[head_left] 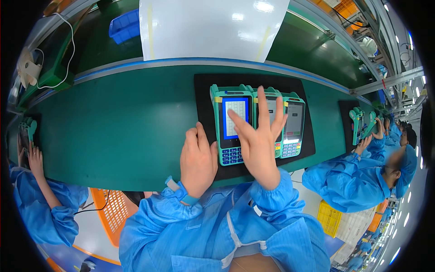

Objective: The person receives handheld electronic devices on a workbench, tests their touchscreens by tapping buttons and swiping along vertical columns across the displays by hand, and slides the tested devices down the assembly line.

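Observation:
Three green card payment terminals stand side by side on a black mat [206,90]. The left terminal [228,136] has a lit screen with a white grid inside a blue border. Over it my right hand [259,144] is spread open, its index fingertip at that screen. Its other fingers reach across the middle terminal [272,105], covering much of it. The right terminal [294,122] shows a grey screen above its keypad. My left hand [198,158] rests just left of the left terminal, holding nothing, fingers loosely extended and thumb close to the terminal's side.
A white sheet [213,29] stands beyond the green table [113,127], near a blue bin [124,27]. Co-workers in blue sit at left [43,199] and right [353,181], with terminals before them. An orange basket [113,213] is below the table edge.

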The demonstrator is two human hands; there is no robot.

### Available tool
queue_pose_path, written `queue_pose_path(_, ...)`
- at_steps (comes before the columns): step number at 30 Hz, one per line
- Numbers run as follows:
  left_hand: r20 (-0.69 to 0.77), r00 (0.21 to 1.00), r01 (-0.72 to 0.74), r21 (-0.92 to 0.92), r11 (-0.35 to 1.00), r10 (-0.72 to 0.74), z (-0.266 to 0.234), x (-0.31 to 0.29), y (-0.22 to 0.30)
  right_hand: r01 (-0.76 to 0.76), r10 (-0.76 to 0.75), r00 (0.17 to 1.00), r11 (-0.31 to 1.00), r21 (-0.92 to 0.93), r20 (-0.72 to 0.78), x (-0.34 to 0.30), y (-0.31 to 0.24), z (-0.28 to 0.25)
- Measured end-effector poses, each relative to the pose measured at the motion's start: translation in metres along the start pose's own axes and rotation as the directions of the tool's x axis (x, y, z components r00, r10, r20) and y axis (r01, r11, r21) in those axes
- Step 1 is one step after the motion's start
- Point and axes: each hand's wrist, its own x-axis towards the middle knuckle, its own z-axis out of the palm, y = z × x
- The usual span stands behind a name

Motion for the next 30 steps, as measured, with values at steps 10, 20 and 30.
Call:
queue_pose_path(10, -0.020, 0.999, -0.029, 0.013, 0.999, 0.030, 0.006, -0.001, -0.005, -0.038, 0.039, 0.999, 0.999, 0.033, -0.021, -0.015, -0.006, 0.002)
queue_pose_path(20, -0.062, 0.988, -0.139, 0.036, 0.990, 0.141, 0.012, 0.000, -0.012, -0.021, 0.031, 0.987, 0.998, 0.065, -0.158, -0.002, 0.008, 0.014)
queue_pose_path(30, -0.057, 0.986, -0.155, 0.054, 0.986, 0.158, 0.011, -0.001, -0.011, -0.054, 0.062, 0.992, 0.995, 0.081, -0.106, -0.026, 0.006, 0.008)
